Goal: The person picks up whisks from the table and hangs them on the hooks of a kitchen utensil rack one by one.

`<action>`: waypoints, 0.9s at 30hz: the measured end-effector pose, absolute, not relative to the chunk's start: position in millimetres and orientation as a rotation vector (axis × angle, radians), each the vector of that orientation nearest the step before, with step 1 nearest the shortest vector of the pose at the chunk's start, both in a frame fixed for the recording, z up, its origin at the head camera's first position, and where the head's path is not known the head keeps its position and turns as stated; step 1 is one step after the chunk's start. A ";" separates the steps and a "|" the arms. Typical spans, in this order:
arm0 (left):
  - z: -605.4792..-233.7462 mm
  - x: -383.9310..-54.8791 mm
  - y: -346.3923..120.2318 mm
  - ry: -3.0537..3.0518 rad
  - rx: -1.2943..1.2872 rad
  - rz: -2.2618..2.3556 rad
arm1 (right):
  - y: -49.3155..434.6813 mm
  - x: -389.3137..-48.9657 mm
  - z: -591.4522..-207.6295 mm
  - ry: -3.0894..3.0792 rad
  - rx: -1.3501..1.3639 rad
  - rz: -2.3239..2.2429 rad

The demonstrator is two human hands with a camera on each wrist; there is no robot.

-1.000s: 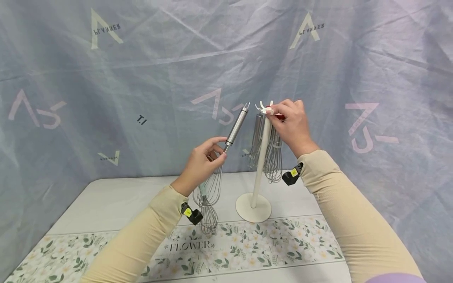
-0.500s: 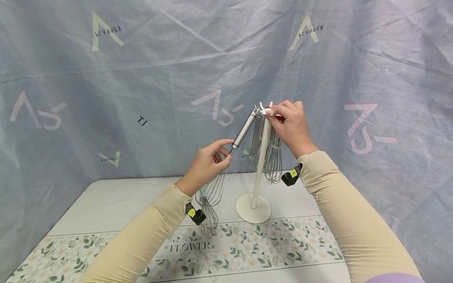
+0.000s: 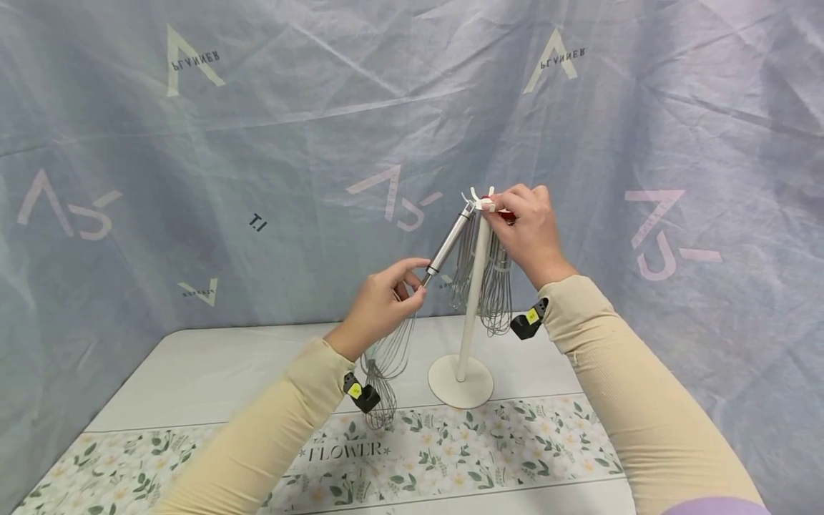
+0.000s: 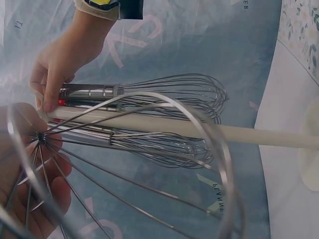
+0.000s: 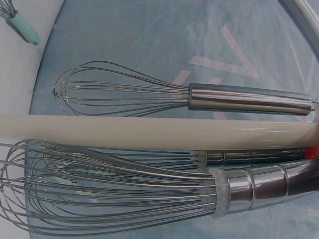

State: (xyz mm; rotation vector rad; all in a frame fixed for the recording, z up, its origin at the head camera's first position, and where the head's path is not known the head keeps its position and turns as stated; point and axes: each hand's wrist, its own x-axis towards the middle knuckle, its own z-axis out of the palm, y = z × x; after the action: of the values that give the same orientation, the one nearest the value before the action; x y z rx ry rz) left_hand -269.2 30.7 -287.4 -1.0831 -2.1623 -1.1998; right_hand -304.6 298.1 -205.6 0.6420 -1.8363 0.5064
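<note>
My left hand (image 3: 383, 304) pinches a steel-handled whisk (image 3: 448, 243) at the neck, where wires meet handle. The whisk leans up to the right, its hanging loop at the white hooks of a stand (image 3: 475, 300); whether the loop is over a hook cannot be made out. With thumb and fingers, my right hand (image 3: 528, 222) grips the top of the stand beside those hooks. Several whisks hang from it, among them a slim steel one (image 5: 249, 98) and a thicker one with a ringed handle (image 5: 239, 189). A bit of red shows near the right fingers.
On the white table behind the left wrist lies another whisk (image 3: 381, 400), its mint-green handle (image 5: 24, 29) visible in the right wrist view. The stand's round base (image 3: 444, 386) rests near a floral strip (image 3: 450, 458). A grey-blue curtain (image 3: 309, 179) closes off the back.
My left hand has moved right, bringing the whisk's loop from a gap left of the stand up to its hooks. The right hand stays on the stand's top.
</note>
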 end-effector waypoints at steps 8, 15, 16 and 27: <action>-298.3 -274.0 37.3 -2.161 -1.072 -1.212 | 298.1 -302.8 -204.6 -1.837 0.640 0.517; -309.1 -274.8 44.6 -2.149 -1.053 -1.180 | 299.1 -302.7 -204.8 -1.842 0.641 0.511; -311.3 -274.9 45.8 -2.155 -1.050 -1.178 | 299.1 -302.7 -204.8 -1.843 0.639 0.512; -344.9 -278.7 60.8 -2.280 -1.020 -1.297 | 297.5 -302.9 -205.3 -1.855 0.620 0.508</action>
State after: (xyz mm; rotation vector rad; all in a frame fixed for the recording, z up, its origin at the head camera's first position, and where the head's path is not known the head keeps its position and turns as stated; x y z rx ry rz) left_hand -278.7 60.8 -344.9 -1.0197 -2.2795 -1.2967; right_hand -302.9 297.5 -205.3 0.6204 -1.8547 0.5078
